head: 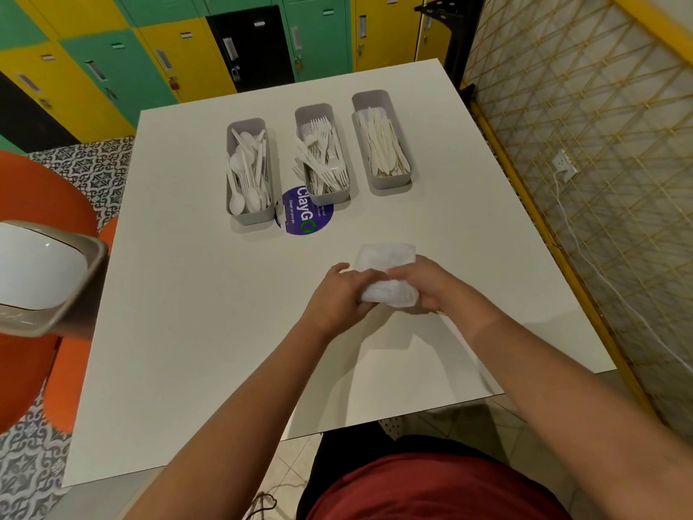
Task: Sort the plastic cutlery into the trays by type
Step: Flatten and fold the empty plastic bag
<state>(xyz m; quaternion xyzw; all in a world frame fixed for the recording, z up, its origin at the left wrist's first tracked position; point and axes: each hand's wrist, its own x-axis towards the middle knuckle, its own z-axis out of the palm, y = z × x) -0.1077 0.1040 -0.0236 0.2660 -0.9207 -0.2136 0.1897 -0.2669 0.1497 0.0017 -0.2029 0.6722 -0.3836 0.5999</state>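
Three grey trays stand in a row on the far half of the white table (195, 332). The left tray (250, 216) holds white spoons (247, 170). White forks (322, 159) fill the middle tray (327, 198), and the right tray (390, 182) holds cream knives (382, 144). Nearer to me, a crumpled clear plastic bag (386, 272) lies on the table. My left hand (337, 298) grips its near left end. My right hand (431, 287) grips its right side. What the bag contains cannot be made out.
A purple round sticker (300, 219) lies on the table between the left and middle trays. A white bowl in a beige holder (41, 275) sits at the table's left edge above an orange chair (41, 189). A yellow lattice screen (581, 144) runs along the right side, and coloured lockers (180, 58) stand behind.
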